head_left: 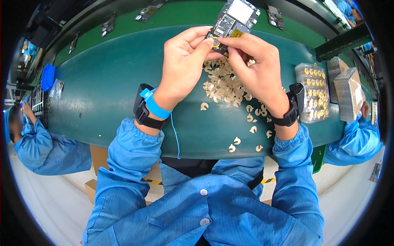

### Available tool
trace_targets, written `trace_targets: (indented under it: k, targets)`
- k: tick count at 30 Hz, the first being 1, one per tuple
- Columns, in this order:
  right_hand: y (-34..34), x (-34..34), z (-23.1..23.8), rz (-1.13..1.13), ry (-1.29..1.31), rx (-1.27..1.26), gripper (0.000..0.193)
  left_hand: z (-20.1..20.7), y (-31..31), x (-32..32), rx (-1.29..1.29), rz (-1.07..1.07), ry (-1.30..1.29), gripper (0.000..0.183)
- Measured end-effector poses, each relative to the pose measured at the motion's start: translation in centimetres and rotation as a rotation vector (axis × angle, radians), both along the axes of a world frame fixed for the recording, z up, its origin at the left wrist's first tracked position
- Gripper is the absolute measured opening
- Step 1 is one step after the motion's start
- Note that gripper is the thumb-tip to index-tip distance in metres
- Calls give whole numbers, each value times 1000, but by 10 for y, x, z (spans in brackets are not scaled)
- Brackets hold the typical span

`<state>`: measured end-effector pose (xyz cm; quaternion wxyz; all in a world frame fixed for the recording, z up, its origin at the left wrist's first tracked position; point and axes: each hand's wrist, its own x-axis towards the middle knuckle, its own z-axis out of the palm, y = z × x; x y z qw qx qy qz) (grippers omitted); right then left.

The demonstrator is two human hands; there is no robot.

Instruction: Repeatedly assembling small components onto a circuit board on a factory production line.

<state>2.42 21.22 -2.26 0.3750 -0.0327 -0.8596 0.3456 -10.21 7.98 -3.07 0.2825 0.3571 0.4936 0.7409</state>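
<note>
My left hand (184,61) grips the lower end of a dark circuit board (225,25), held tilted above the far middle of the table. Its thumb presses on a small round part with a yellow rim (214,42) at the board's lower end. My right hand (256,61) is closed, with its index fingertip at the edge of that round part and its thumb by the board's lower edge. The other right fingers are curled and partly hidden. Beneath the hands lies a heap of small cream C-shaped pieces (223,84), several of them scattered toward the near edge.
A clear tray (312,92) of round yellow-rimmed parts stands at the right, beside clear boxes (349,94). More circuit boards (275,17) lie on the green strip (176,18) beyond the table. Co-workers in blue sit at both sides. A blue cord (175,133) hangs from my left wristband.
</note>
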Motion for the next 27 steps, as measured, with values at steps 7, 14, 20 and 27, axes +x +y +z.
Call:
trace_targets:
  k: [7,14,20,27]
  targets:
    - [8,-5,-3,62,52,55,18,-4,3,-5,-3,-1,-25,29]
    - [28,-4,-5,-77,-245,-795,30,-9,4,-2,20,35,-43,31]
    - [47,-26,-2,-62,-71,-681,18,-19,8,3,-54,143,-108,44]
    - [196,-80,-30,-483,-447,-267,35,-33,8,-8,-159,111,-33,41]
